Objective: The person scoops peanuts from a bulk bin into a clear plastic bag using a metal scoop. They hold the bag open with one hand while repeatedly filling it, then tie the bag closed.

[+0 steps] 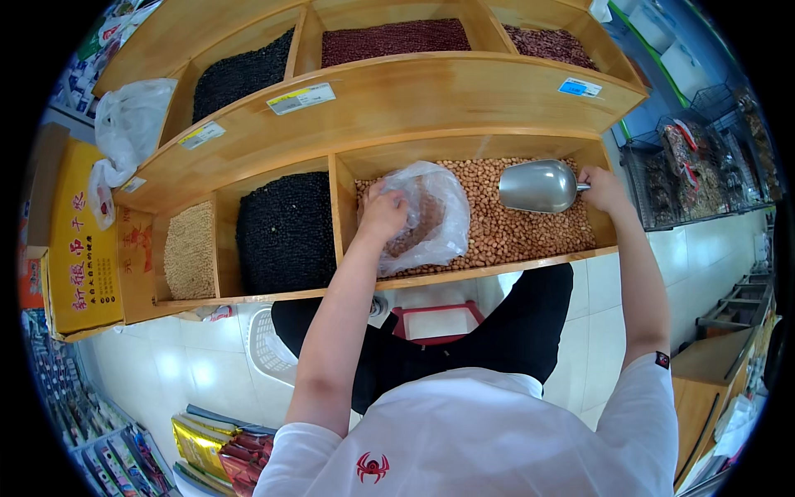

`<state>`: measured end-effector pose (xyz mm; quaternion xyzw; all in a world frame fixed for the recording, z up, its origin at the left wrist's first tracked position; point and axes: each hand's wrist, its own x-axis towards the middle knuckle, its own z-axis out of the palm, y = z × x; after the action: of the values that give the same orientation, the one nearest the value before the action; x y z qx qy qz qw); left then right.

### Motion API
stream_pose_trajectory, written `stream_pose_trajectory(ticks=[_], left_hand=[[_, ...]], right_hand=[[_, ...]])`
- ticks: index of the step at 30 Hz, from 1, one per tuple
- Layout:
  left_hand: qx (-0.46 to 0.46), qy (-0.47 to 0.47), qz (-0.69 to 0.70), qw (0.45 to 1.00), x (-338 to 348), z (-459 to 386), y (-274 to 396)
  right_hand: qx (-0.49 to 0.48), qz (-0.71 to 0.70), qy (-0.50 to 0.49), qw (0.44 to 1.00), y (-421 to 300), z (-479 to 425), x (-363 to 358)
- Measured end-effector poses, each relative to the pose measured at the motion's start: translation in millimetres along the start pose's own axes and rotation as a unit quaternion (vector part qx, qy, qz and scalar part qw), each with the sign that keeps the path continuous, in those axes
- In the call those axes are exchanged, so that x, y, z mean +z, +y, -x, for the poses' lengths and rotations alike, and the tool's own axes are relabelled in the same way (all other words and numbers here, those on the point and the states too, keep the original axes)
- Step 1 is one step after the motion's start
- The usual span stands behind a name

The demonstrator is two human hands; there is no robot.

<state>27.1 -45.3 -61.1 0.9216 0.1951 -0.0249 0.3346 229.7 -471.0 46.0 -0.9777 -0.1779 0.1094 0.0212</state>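
My left hand (384, 211) grips the rim of a clear plastic bag (456, 214), its mouth spread wide. The bag rests on light-brown peanut kernels (487, 239) in the right compartment of the lower wooden bin (397, 146). Whether anything lies inside the bag is hard to tell, since kernels show through the film. In my right hand (601, 187) is the handle of a metal scoop (539, 185), held at the compartment's right end. The scoop's bowl points left over the kernels and looks bare.
Black beans (286, 233) and pale yellow beans (191, 248) fill compartments to the left. The upper tier holds dark red beans (397, 40). A plastic bag (133, 118) hangs at the upper left, above a yellow carton (84, 242). A white basket (268, 341) stands beside my legs.
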Motion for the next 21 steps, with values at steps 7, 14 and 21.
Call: stream_pose_trajectory(ticks=[7, 14, 21], left_hand=[[-0.008, -0.034, -0.062, 0.997, -16.7, 8.5, 18.4], [-0.068, -0.019, -0.17, 0.983, -12.4, 5.7, 9.4], [-0.057, 0.066, -0.121, 0.989, -16.5, 2.5, 13.6]], right_hand=[[-0.032, -0.058, 0.016, 0.998, -15.9, 1.2, 44.7], [-0.089, -0.096, 0.107, 0.986, -38.5, 5.3, 82.8], [0.0, -0.174, 0.02, 0.985, -13.7, -6.0, 95.0]])
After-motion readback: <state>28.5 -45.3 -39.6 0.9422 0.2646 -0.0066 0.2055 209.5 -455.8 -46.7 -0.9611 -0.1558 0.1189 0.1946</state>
